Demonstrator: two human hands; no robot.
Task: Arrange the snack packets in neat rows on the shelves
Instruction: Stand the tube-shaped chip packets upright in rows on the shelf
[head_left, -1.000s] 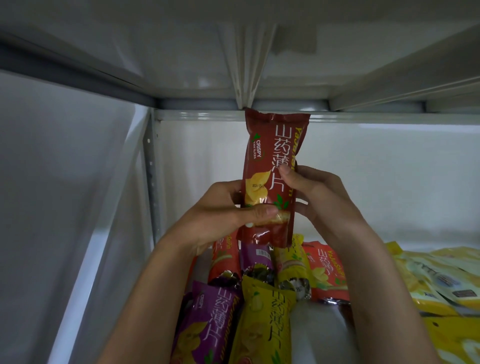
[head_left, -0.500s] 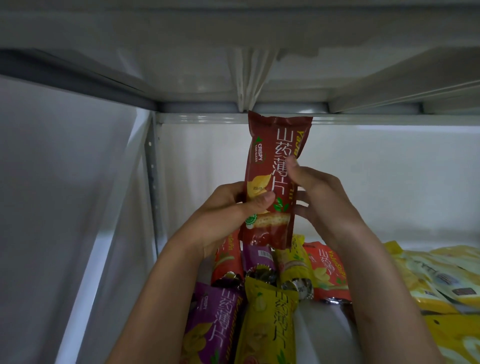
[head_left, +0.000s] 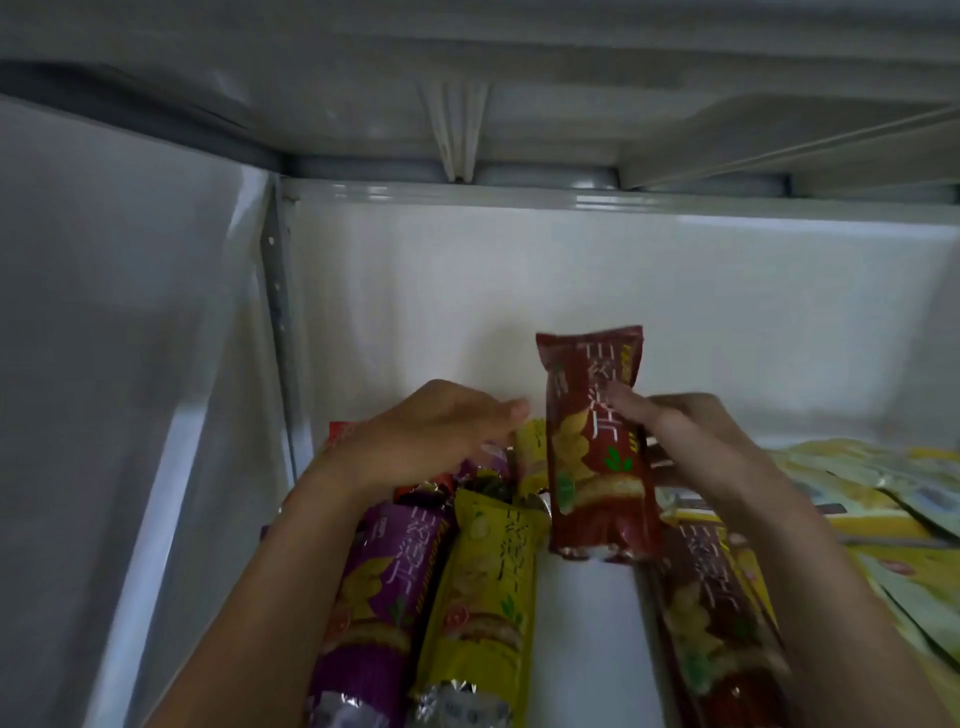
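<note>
My right hand (head_left: 675, 431) pinches the dark red packet (head_left: 597, 447), thumb on its printed face and the other fingers curled behind, so it stands upright, its lower seal just over the bare white strip of shelf (head_left: 587, 649). I judge I hold it this way to drop it straight into that strip. My left hand (head_left: 431, 436) is off the red packet, to its left, fingers straight and together, palm down over the back-row packets there; whether it presses them I cannot tell, probably steadying them so they stay put. Left of the red packet and nearer me lie a yellow packet (head_left: 483, 597) and a purple packet (head_left: 379, 597) side by side, lengthwise. Right of it and nearer me, another dark red packet (head_left: 711, 613) lies under my forearm. Farther right sits a loose heap of pale yellow packets (head_left: 883, 493), not yet in rows.
</note>
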